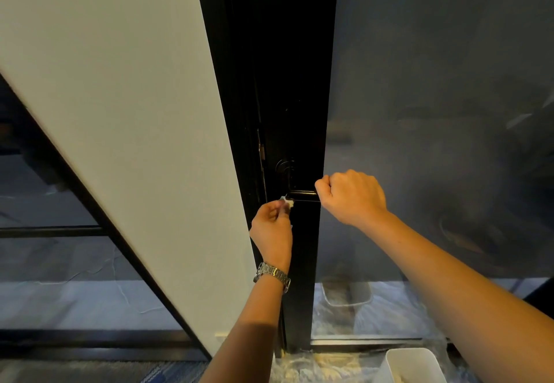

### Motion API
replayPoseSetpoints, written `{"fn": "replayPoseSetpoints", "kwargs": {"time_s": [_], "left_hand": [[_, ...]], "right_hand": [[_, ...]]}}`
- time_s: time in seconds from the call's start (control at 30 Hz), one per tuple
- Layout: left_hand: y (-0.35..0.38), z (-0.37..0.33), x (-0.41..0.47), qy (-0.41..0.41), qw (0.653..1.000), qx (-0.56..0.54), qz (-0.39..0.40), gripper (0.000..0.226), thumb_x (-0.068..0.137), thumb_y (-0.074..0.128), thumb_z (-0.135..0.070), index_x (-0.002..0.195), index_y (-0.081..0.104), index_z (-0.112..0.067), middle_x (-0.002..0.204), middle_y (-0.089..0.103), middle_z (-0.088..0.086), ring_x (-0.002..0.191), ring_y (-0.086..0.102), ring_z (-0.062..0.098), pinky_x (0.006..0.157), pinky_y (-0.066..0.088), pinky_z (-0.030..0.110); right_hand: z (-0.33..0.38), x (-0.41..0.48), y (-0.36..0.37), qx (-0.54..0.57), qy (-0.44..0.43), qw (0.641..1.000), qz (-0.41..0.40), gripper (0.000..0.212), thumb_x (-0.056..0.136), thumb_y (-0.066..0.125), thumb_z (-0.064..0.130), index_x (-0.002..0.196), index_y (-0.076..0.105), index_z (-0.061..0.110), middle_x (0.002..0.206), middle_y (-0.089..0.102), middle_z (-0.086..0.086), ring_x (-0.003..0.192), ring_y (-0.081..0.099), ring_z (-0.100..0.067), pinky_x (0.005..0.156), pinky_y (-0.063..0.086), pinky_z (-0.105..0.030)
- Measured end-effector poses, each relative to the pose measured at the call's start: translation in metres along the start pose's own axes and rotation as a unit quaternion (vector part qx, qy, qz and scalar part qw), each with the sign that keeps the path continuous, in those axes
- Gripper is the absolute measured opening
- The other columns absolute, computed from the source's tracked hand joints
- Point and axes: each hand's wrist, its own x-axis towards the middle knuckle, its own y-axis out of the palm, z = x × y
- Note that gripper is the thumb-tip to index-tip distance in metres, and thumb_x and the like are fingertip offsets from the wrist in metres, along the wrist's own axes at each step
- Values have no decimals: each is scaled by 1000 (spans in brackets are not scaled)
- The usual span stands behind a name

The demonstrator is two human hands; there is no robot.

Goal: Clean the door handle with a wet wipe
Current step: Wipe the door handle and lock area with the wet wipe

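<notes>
Left hand point(271, 226), a metal wristwatch point(272, 274) on its wrist, pinches a small crumpled white wet wipe point(287, 202) between thumb and fingertips and holds it against the left end of the door handle point(302, 194). This black lever lies with its long axis horizontal, running left to right across the black door frame point(299, 83), beside the dark glass panel point(434, 83). The right hand point(352, 195) is curled in a fist round the lever's right end, which it hides. A white bin point(410, 364) stands on the floor below.
</notes>
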Motion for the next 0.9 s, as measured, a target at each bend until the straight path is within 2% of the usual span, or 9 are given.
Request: {"fn": "replayPoseSetpoints", "kwargs": {"time_s": [0.1, 0.2, 0.37, 0.5, 0.57, 0.63, 0.67, 0.77, 0.9], "left_hand": [[-2, -2, 5, 40, 998, 42, 14, 17, 88, 56, -8, 102, 66, -6, 90, 68, 5, 69, 60, 10, 53, 46, 6], [-3, 3, 0, 66, 997, 46, 20, 21, 89, 53, -3, 108, 63, -4, 97, 65, 4, 79, 59, 5, 60, 44, -3], [0, 20, -2, 84, 994, 68, 9, 17, 90, 50, 0, 104, 59, -3, 105, 64, 11, 96, 59, 15, 83, 47, 18], [5, 43, -7, -25, 999, 45, -2, 12, 89, 53, -5, 95, 63, -2, 89, 62, 6, 94, 63, 26, 68, 43, 11], [9, 45, -3, -102, 995, -8, -14, 10, 87, 56, -4, 92, 65, -5, 91, 63, 7, 97, 62, 27, 77, 46, 19], [13, 39, 3, -218, 968, -128, -8, 17, 87, 52, 3, 91, 65, -8, 88, 62, 8, 93, 60, 26, 88, 46, 33], [14, 35, 4, -279, 938, -207, 5, 21, 87, 49, 6, 96, 65, -5, 84, 60, 8, 87, 59, 24, 89, 46, 34], [16, 27, 2, -369, 846, -382, 51, 29, 89, 42, 10, 114, 55, 5, 79, 56, 10, 75, 56, 19, 75, 48, 28], [30, 12, -4, -393, 804, -431, 119, 24, 90, 42, 9, 75, 58, 0, 68, 61, 11, 71, 57, 18, 55, 57, 24]], "right_hand": [[0, 0, 0, 5, 3, 1000, 3, 53, 95, 33, 27, 44, 32, 11, 43, 31, -2, 42, 28, -18, 42, 21, -28], [0, -1, -1, 9, 5, 1000, 9, 53, 95, 32, 27, 45, 32, 11, 43, 32, -2, 42, 28, -18, 42, 21, -28], [0, -1, 0, 8, 8, 1000, 13, 53, 95, 32, 28, 45, 32, 11, 43, 31, -2, 42, 27, -18, 42, 22, -28], [0, -1, 0, 3, 7, 1000, 17, 54, 96, 32, 28, 44, 30, 11, 42, 30, -1, 41, 25, -18, 41, 20, -28], [0, 0, 0, 0, 8, 1000, 16, 55, 96, 32, 29, 44, 32, 11, 42, 31, -1, 41, 26, -17, 41, 20, -28], [0, 0, -1, -5, 6, 1000, 15, 55, 96, 32, 28, 44, 31, 12, 42, 29, -1, 40, 25, -17, 41, 19, -27], [0, 0, -1, -6, 6, 1000, 16, 54, 96, 33, 28, 44, 30, 12, 42, 28, -1, 40, 24, -17, 41, 19, -27], [1, 0, -1, -6, 12, 1000, 13, 54, 95, 34, 27, 43, 29, 12, 42, 28, -1, 40, 23, -17, 41, 18, -27], [3, 0, -1, -10, 28, 1000, 9, 53, 95, 34, 28, 45, 32, 11, 44, 32, -2, 42, 27, -18, 42, 21, -29]]}}
